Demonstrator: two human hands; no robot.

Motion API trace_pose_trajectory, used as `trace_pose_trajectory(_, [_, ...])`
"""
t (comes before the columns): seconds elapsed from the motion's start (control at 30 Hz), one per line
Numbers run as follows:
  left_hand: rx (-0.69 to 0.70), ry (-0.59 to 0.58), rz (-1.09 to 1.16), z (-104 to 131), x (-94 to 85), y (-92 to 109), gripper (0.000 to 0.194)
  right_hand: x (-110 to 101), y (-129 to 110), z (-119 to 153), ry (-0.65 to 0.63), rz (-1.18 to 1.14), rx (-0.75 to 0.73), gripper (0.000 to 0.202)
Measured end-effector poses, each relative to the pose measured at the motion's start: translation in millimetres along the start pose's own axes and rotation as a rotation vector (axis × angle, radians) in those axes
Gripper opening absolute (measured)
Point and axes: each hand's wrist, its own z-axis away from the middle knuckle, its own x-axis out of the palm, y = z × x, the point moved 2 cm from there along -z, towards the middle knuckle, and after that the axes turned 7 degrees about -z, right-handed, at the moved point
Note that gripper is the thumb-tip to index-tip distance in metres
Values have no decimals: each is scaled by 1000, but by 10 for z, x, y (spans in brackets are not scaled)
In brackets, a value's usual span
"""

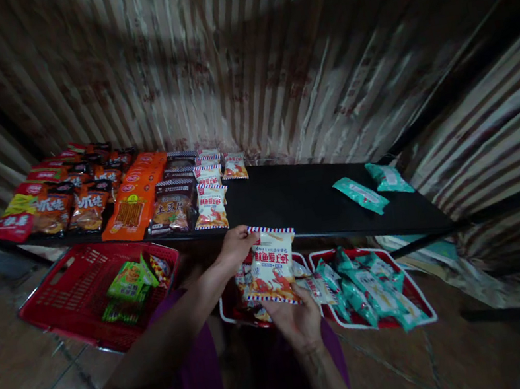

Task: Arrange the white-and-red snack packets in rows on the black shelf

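Observation:
Between my two hands is a white snack bag (273, 266) with striped ends and red lettering, tilted in front of the shelf edge. My left hand (237, 245) pinches its upper left corner. Around the lower edge, my right hand (295, 315) grips the same bag from below. Beneath it, a red basket with a white rim (225, 314) holds more white bags, partly hidden by my hands. Matching white snack bags (211, 204) stand in a row on the black shelf (281, 201), with one more bag (234, 166) beside that row.
Dark potato-chip bags (171, 205), orange packets (131, 204) and red-black bags (48, 208) fill the shelf's left. Two teal packets (361, 195) lie at its right. Below are a red basket (68, 302) with green packets and another basket (428, 309) full of teal packets.

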Motion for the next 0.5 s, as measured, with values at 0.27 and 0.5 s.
trace_pose_trajectory(0.27, [149,133,-102,-246,30,8,13,-29,-127,-323,170,179,-48,35])
trace_pose_trajectory(0.5, [82,-21,-184,-87,86,-222,33,101,-280,-540,186,158,-73,35])
